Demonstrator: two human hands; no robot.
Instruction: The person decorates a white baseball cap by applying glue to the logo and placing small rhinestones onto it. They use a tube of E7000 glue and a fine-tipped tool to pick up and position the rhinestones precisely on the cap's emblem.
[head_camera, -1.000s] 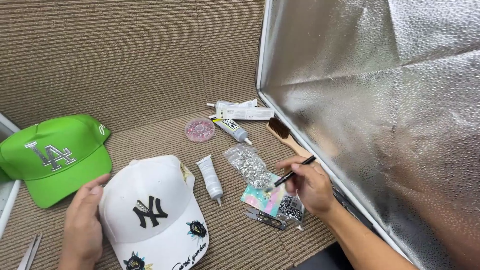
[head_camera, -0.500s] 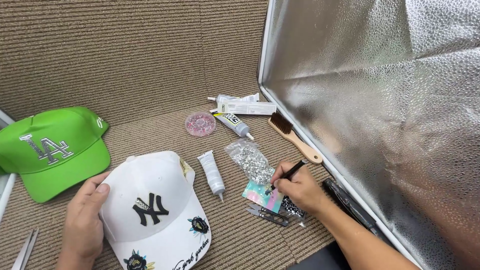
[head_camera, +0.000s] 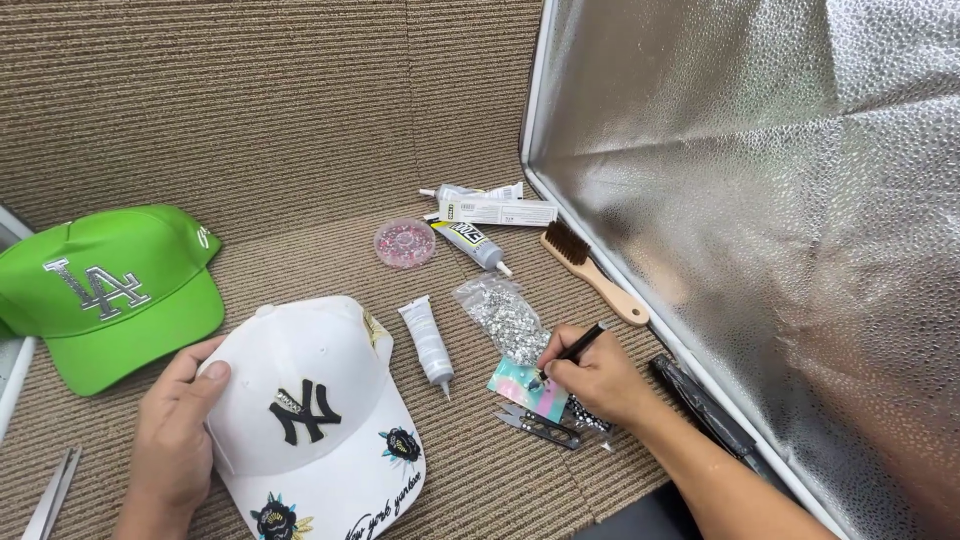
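Hands at the cap

Head view: left hand (head_camera: 175, 430) rests flat, unclenched, on the white cap (head_camera: 310, 400) lying on the tabletop (head_camera: 300, 260). Right hand (head_camera: 590, 378) pinches a black pen tool (head_camera: 570, 352), tip on an iridescent tray (head_camera: 528, 385).

We find the scene brightly and evenly lit, with soft light from above and few hard shadows. The silver reflector panel (head_camera: 760, 230) on the right scatters light; its crinkled face shows pale glare patches towards the upper right. We note faint, short shadows beneath the white cap (head_camera: 320, 420) and the right hand (head_camera: 590, 375). Focus is sharp across the ribbed carpet (head_camera: 250, 120). We see slight softening at the lower corners and mild wide-angle bending at the frame edges.
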